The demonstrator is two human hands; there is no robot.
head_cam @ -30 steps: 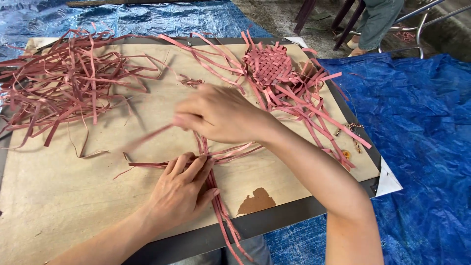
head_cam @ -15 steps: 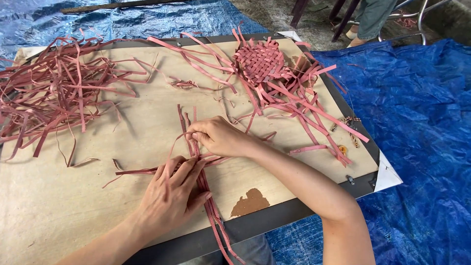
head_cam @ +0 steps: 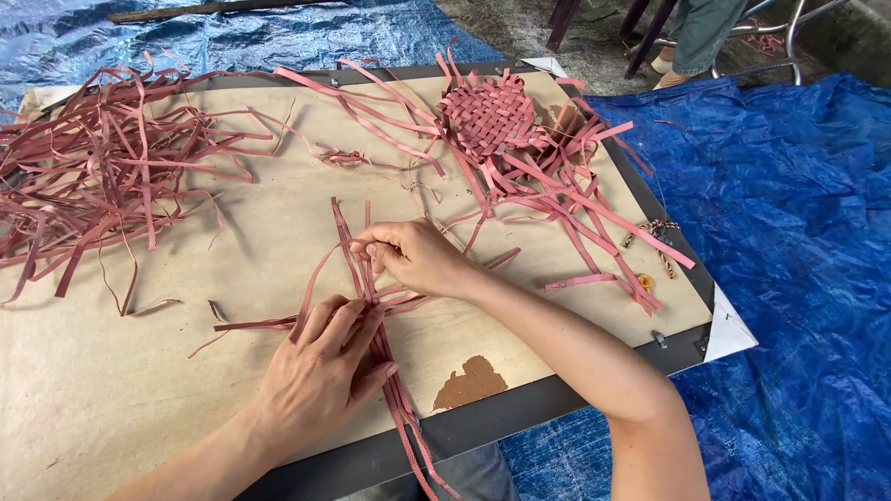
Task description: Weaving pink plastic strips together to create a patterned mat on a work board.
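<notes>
Several thin pink-red strips (head_cam: pixel 376 306) lie crossed on a tan wooden board (head_cam: pixel 121 371). My left hand (head_cam: pixel 320 371) lies flat on the crossing, pressing the strips down. My right hand (head_cam: pixel 418 255) pinches one curved strip just above the crossing, fingers closed on it. The lengthwise strips run from the board's middle down past its near edge.
A loose heap of the same strips (head_cam: pixel 102 176) lies at the board's far left. A woven pink mat with trailing ends (head_cam: pixel 497 121) sits at the far right. Blue tarp (head_cam: pixel 798 232) surrounds the board. Another person's legs and chair legs (head_cam: pixel 696 37) stand beyond.
My right hand has come down from above the board's middle to the crossing and now bends a strip there. My left hand has stayed on the strips.
</notes>
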